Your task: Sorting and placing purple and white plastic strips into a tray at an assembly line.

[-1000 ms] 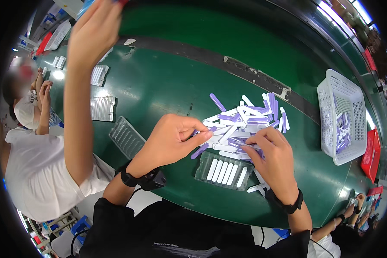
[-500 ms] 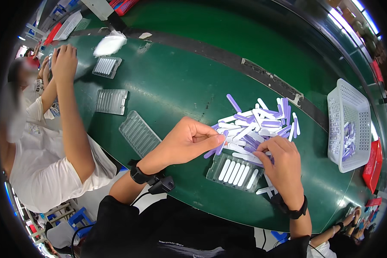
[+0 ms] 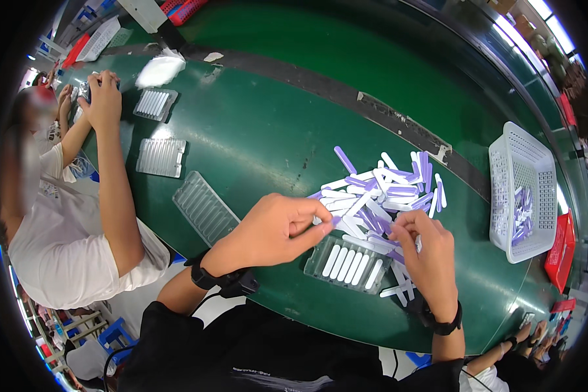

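My left hand (image 3: 284,228) pinches a small purple round-ended stick (image 3: 336,221) between thumb and forefinger; only its tip shows. My right hand (image 3: 428,245) has its thumb and fingers closed together at the right side of a loose pile of white and purple sticks (image 3: 372,196). What it grips, if anything, is hidden among the purple pieces there. Just below the pile, between my hands, lies a clear slotted tray (image 3: 315,264) holding several white sticks (image 3: 343,262) side by side, with a gap before the rightmost one. A few white sticks (image 3: 398,289) lie crossed beside my right wrist.
A clear slotted tray (image 3: 204,204) with bare slots lies left of my left hand, another (image 3: 161,157) beyond it, and a filled one (image 3: 154,103) farther off. A white basket (image 3: 500,196) with sticks stands right, by a red bin (image 3: 560,251). A co-worker's arm (image 3: 114,170) reaches in at left.
My left hand has lowered slightly, and the purple stick it pinches shows less. My right fingers have closed more tightly beside the pile. The whole view has shifted slightly.
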Demonstrator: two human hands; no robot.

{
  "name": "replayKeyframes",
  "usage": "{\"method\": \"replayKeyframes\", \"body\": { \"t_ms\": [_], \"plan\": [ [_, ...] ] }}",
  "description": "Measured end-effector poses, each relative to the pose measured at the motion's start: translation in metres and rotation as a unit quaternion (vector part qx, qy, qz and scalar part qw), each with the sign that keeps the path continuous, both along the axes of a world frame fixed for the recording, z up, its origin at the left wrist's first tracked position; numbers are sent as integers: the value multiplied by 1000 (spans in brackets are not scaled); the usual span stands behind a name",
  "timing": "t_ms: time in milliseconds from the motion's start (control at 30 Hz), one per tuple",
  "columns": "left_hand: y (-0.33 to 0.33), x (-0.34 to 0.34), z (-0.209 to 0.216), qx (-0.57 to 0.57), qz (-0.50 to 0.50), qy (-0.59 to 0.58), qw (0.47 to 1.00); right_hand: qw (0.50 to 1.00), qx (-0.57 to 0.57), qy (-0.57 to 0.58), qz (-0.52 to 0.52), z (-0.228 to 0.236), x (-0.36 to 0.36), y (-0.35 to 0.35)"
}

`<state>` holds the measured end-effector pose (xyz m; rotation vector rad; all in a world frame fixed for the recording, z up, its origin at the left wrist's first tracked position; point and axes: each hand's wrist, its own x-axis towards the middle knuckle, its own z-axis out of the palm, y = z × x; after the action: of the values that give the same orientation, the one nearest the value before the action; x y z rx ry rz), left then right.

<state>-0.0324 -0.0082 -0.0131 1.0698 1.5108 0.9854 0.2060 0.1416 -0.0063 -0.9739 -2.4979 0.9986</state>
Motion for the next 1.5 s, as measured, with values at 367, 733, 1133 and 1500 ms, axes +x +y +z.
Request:
{"method": "replayKeyframes", "body": {
  "t_ms": [367, 733, 1133, 1500],
  "plan": [
    [-16, 3, -13, 135, -133, 224, 956, 998, 48, 28, 43, -7, 33, -58],
    [-48, 25, -4, 167, -162, 465, 854, 970, 178, -37, 163, 5, 46, -51],
    [-74, 40, -24, 242, -119, 488, 830, 968, 192, -46, 154, 8, 43, -55],
    [-95, 38, -32, 270, -49, 452, 849, 979, 111, -37, 168, 5, 23, -49]
  ]
}}
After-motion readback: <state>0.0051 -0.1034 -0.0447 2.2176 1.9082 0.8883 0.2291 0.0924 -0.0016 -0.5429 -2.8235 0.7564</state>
